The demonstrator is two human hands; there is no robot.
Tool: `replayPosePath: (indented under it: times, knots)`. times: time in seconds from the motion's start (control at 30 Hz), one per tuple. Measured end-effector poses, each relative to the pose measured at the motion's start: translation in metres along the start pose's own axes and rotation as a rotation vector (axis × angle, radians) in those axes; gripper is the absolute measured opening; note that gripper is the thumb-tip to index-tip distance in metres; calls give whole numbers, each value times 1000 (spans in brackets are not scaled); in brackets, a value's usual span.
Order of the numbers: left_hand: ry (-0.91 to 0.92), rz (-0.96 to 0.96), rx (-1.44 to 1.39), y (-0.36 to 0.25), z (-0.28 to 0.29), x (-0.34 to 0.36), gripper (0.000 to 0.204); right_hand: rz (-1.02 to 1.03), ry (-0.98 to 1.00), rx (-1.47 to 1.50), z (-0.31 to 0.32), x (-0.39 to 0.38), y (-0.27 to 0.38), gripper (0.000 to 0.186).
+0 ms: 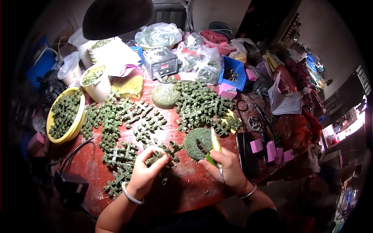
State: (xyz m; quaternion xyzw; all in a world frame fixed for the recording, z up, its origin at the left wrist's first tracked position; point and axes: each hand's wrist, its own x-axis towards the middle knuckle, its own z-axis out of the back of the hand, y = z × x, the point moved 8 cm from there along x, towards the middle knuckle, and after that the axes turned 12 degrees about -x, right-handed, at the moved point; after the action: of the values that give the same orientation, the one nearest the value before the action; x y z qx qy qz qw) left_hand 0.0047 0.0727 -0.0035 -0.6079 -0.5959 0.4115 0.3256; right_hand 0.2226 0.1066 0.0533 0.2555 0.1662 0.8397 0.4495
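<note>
My left hand [143, 174] pinches a small dark-green branched piece [156, 155], which looks like moulded wax, over the red table [190, 184]. Its fingertips cover part of that piece. In my right hand [230, 171] are a dark-tipped tool with a green handle [210, 158] and a slim, pale yellow pointed tool [215, 140]; the fingers hide their lower ends. Just beyond the right hand lies a round green textured disc [192, 145]. Many similar green branched pieces [111, 130] are spread to the left, and a thick heap [200, 99] rises behind the disc.
At left stand a yellow basin [81, 116] of green pieces and a white bucket [99, 87]. A second round disc [165, 96], a control box [160, 64] and a blue bin [234, 73] are farther back. Pink blocks [271, 149] and cables are at right; a dark lamp head [116, 17] hangs above.
</note>
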Motion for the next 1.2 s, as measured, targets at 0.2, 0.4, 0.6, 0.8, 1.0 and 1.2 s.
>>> replayPosePath:
  times: [0.2, 0.4, 0.6, 0.8, 1.0, 1.2]
  knots:
    - [-15, 212, -296, 17, 2, 1, 12, 122, -143, -396, -3, -5, -11, 23]
    - [-22, 222, -246, 15, 5, -2, 12, 190, -46, -538, -8, 4, 0, 26]
    - [48, 218, -211, 15, -2, 2, 17, 214, -144, -340, 19, 20, 29, 12]
    - [67, 324, -315, 17, -4, 1, 20, 183, 48, 783, 3, 27, 40, 53]
    - [51, 415, -379, 24, 2, -2, 28, 68, 16, 651, -21, 20, 20, 52]
    - [78, 463, -489, 25, -4, -1, 39, 347, -67, 303, -5, 25, 44, 26]
